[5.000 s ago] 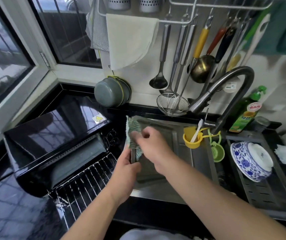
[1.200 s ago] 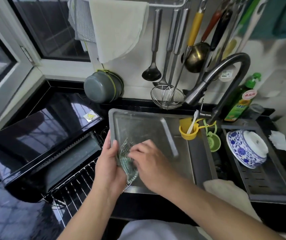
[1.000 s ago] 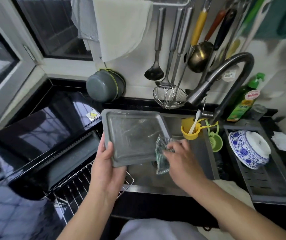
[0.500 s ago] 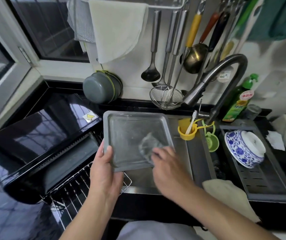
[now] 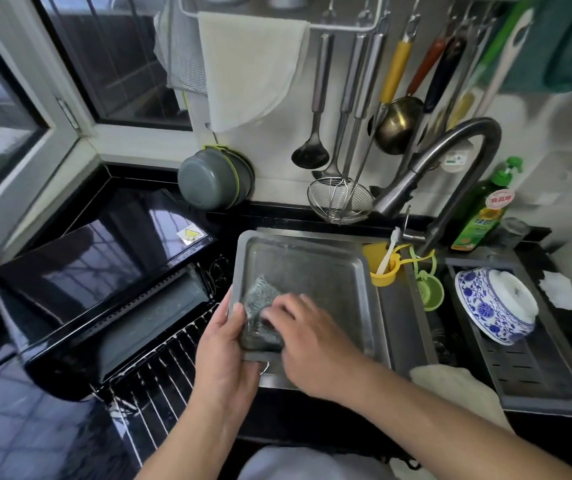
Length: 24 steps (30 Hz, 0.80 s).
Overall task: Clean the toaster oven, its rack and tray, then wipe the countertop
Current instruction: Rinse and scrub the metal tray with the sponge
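Glossy black stone forms the surface (image 5: 35,445) that wraps round a stainless steel sink (image 5: 402,317) below a white-framed corner window. Over the sink's left half, the left hand (image 5: 223,355) grips the near left corner of a rectangular grey metal oven tray (image 5: 312,268), thumb curled over the rim and fingers underneath. The right hand (image 5: 307,344) presses a greenish mesh scouring cloth (image 5: 260,306) against the tray's inner floor near that same corner, its fingers bent over the cloth. Left of the sink stands a black toaster oven (image 5: 97,268) with a shiny top, and a chrome wire rack (image 5: 152,386) sticks out from under its front, reaching the left wrist. A dark curved faucet (image 5: 450,161) arches above the sink's right side, with a yellow plastic cup (image 5: 383,268) holding a white brush just beside the tray's far right corner. Further right, a blue-and-white patterned porcelain bowl (image 5: 492,306) lies upside down and tilted on a grey drain tray (image 5: 537,372), and a green dish-soap bottle (image 5: 482,209) stands against the wall. A pale folded cloth (image 5: 457,389) rests on the sink's near edge, beside the right forearm.
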Each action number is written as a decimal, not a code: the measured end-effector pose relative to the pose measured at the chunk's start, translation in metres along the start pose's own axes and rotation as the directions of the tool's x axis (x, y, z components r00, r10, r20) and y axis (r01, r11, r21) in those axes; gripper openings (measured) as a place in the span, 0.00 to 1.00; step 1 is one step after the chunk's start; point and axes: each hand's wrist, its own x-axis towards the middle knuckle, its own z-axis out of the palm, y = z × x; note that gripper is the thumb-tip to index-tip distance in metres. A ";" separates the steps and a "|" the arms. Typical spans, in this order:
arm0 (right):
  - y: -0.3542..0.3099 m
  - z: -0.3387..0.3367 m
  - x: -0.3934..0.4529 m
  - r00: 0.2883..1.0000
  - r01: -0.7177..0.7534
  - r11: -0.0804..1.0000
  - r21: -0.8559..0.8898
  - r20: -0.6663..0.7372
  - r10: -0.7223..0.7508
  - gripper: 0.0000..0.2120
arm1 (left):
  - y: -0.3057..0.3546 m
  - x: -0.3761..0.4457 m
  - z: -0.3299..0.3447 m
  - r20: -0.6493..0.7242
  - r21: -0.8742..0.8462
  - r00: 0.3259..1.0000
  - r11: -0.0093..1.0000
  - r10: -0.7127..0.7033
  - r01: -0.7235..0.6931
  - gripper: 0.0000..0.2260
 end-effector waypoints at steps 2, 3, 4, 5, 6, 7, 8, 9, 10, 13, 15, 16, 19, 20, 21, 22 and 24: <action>0.020 -0.009 0.033 0.987 -0.143 0.988 -0.060 -0.087 0.138 0.27 | -0.004 -0.004 0.002 0.010 0.032 1.000 0.999 -0.025 0.024 0.18; 0.033 -0.015 0.047 0.967 -0.228 0.967 -0.111 -0.140 0.211 0.28 | -0.005 -0.008 0.003 0.022 0.057 0.999 0.998 -0.029 0.027 0.18; 0.039 -0.022 0.054 0.950 -0.291 0.945 -0.146 -0.163 0.267 0.27 | -0.005 -0.010 0.004 0.035 0.079 0.999 0.997 -0.028 0.026 0.18; 0.037 -0.021 0.053 0.944 -0.313 0.937 -0.152 -0.154 0.290 0.27 | -0.004 -0.011 0.005 0.039 0.090 0.999 0.996 -0.021 0.018 0.17; 0.027 -0.019 0.045 0.956 -0.283 0.949 -0.141 -0.126 0.266 0.25 | -0.003 -0.012 0.006 0.036 0.083 0.999 0.996 -0.011 0.008 0.17; 0.009 -0.013 0.033 0.975 -0.213 0.969 -0.123 -0.094 0.202 0.23 | -0.002 -0.011 0.004 0.026 0.061 1.000 0.998 0.000 -0.002 0.18; -0.011 -0.008 0.019 0.991 -0.126 0.987 -0.097 -0.051 0.121 0.20 | -0.001 -0.011 0.004 0.020 0.033 1.000 0.999 0.007 -0.008 0.18; -0.021 -0.006 0.013 0.998 -0.063 0.995 -0.075 -0.035 0.060 0.17 | -0.002 -0.011 0.003 0.020 0.017 1.000 1.000 0.007 -0.007 0.18; -0.020 -0.006 0.017 0.998 -0.056 0.996 -0.072 -0.036 0.054 0.17 | -0.003 -0.014 0.004 0.028 0.023 1.000 1.000 0.000 -0.001 0.18; 0.011 -0.021 0.052 0.964 -0.225 0.952 -0.206 -0.191 0.187 0.24 | -0.007 -0.020 0.008 0.029 0.081 1.000 0.997 -0.007 0.005 0.17; 0.024 -0.028 0.054 0.930 -0.337 0.917 -0.213 -0.225 0.289 0.24 | -0.003 -0.022 0.007 0.011 0.054 1.000 0.999 0.003 -0.003 0.17; 0.027 -0.029 0.047 0.910 -0.393 0.887 -0.240 -0.238 0.339 0.23 | 0.001 -0.021 0.005 0.000 0.031 1.000 0.999 0.019 -0.019 0.17; 0.051 -0.030 0.022 0.801 -0.594 0.772 -0.228 -0.256 0.541 0.22 | 0.009 -0.020 -0.001 -0.009 0.014 0.998 0.998 0.056 -0.055 0.18; 0.058 -0.030 0.021 0.760 -0.647 0.737 -0.196 -0.244 0.602 0.22 | 0.010 -0.021 0.000 -0.002 0.032 0.999 0.998 0.051 -0.051 0.18; 0.059 -0.027 0.023 0.752 -0.654 0.735 -0.178 -0.256 0.607 0.21 | 0.009 -0.023 0.002 0.009 0.050 0.999 0.998 0.037 -0.038 0.18; 0.052 -0.021 0.028 0.780 -0.611 0.775 -0.163 -0.295 0.552 0.19 | 0.007 -0.024 0.005 0.019 0.062 1.000 0.998 0.020 -0.022 0.18; 0.022 -0.008 0.042 0.866 -0.412 0.906 -0.095 -0.350 0.357 0.19 | 0.002 -0.026 0.012 0.048 0.091 0.999 0.996 0.000 -0.005 0.18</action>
